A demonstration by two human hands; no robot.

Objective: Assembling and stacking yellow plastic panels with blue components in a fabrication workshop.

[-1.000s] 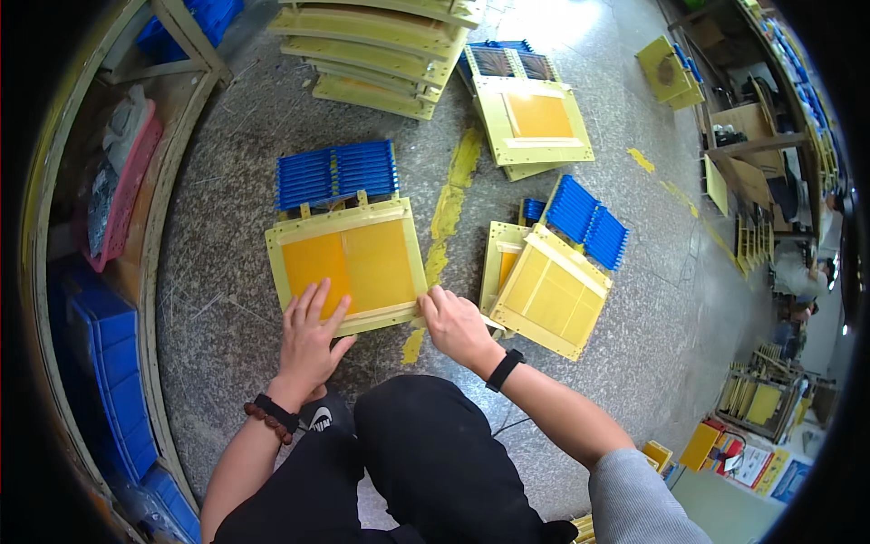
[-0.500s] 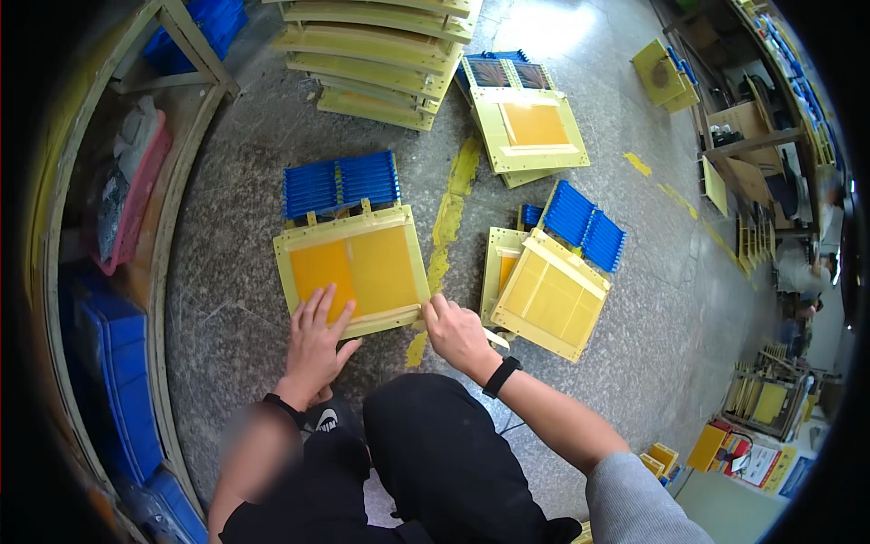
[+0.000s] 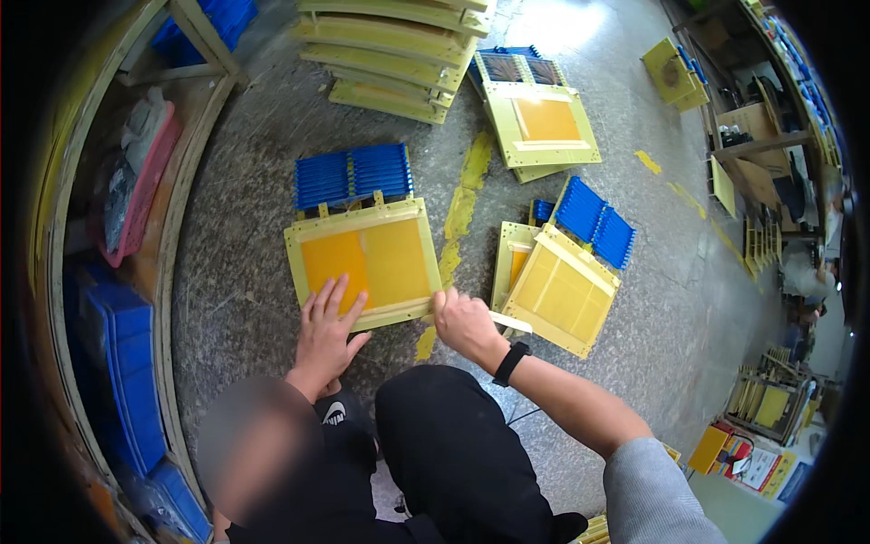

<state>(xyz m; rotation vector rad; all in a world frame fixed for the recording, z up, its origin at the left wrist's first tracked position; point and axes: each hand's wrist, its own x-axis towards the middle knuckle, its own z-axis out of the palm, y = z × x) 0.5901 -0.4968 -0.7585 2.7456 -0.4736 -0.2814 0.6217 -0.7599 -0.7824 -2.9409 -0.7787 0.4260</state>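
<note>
Well, from far away I saw the board (image 3: pixel 396 263) on the floor (image 3: pixel 236 245), blue slats (image 3: pixel 353 174) at its far end. To do this well, I thought, the board had to stay still, with small, gentle moves at its corner. The left hand (image 3: pixel 330 328) lay spread on it, its grip loose. The right hand's (image 3: pixel 464 325) grip was curled, seemingly around a pale strip (image 3: pixel 513 323), by the near right corner.
</note>
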